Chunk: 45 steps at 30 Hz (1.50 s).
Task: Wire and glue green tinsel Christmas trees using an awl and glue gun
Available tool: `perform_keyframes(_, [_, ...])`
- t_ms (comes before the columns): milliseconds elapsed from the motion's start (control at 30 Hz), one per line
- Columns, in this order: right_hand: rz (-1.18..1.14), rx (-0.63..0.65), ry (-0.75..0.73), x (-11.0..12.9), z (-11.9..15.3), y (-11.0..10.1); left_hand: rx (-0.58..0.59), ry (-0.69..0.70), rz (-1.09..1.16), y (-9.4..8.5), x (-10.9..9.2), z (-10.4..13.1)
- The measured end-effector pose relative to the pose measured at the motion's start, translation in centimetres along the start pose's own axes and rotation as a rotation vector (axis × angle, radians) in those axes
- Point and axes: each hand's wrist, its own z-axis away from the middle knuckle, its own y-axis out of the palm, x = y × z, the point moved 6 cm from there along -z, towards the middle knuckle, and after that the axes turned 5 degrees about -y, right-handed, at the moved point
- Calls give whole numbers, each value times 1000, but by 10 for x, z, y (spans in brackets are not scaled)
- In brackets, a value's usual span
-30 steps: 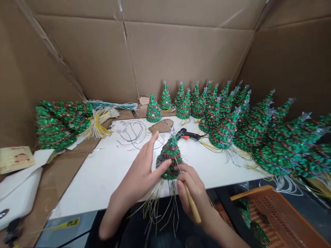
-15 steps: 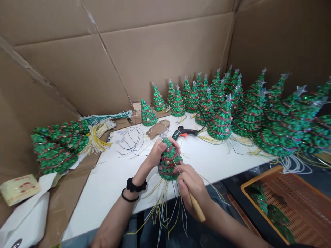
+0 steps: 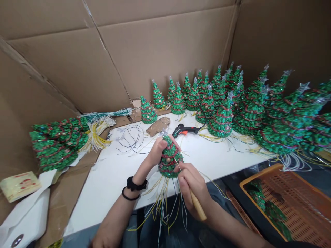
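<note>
A small green tree (image 3: 169,162) with red garland, a gold ball and a clear star on top stands near the white board's front edge, yellow and white wires hanging from its base. My left hand (image 3: 158,148) is wrapped round its upper part, thumb in front and fingers behind. In my right hand (image 3: 192,182) is a tool with a wooden handle (image 3: 198,206); its thin metal shaft points up at the tree's right side. Where exactly the tip touches is too small to tell. My right fingertips are close to the lower branches.
Behind the tree lie a black glue gun (image 3: 187,129), a brown lumpy pad (image 3: 158,127) and loose wires (image 3: 131,138). Many finished-looking trees (image 3: 221,119) stand at the back right. More trees (image 3: 58,144) lie at the left. An orange basket (image 3: 297,193) is at the lower right.
The view has shifted slightly. My left hand still holds the tree and my right hand the tool, whose shaft sits a little differently against the branches.
</note>
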Motion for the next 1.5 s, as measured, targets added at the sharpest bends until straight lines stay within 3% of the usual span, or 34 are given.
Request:
perform_keyframes(300, [12,41,-1,4,-7,-1,-8,29,2,0,1,0])
perform_keyframes(600, [197,3,-94,5,-3,7,-21,21,6,3,0,1])
perform_keyframes(933, [452,-13,-162,0,10,32,-13,33,27,2,5,1])
perform_keyframes(1500, [331,-124,-99,-7,16,29,-158,56,-45,2,-3,3])
